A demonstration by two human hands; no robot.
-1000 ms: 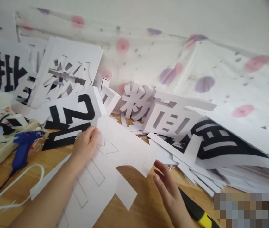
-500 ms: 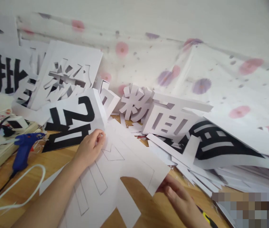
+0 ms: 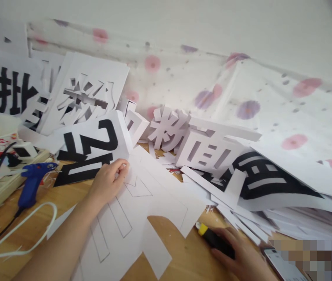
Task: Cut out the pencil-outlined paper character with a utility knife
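Note:
A white sheet [image 3: 160, 187], marked with pencil outlines and partly cut away, lies over the wooden table. On its upper left edge rests my left hand [image 3: 110, 179], fingers curled together and pressing the sheet. My right hand [image 3: 236, 253] is beside the sheet's right corner, with its fingers around a black-and-yellow utility knife [image 3: 220, 242]. The knife's yellow end points toward the sheet. Just beyond my left hand, a printed paper with black characters [image 3: 95, 136] leans at an angle.
At left, a blue glue gun [image 3: 29, 187] stands near a white cable [image 3: 53, 218] and a cluttered tray [image 3: 6, 183]. White cut-out characters [image 3: 168, 128] stand along the back. Paper strips [image 3: 207, 183] and scraps lie to the right, and a phone [image 3: 283, 265] sits at lower right.
My right hand has let go of the sheet's right corner, moved down and right, and taken hold of the utility knife. My left hand has stayed in place on the sheet.

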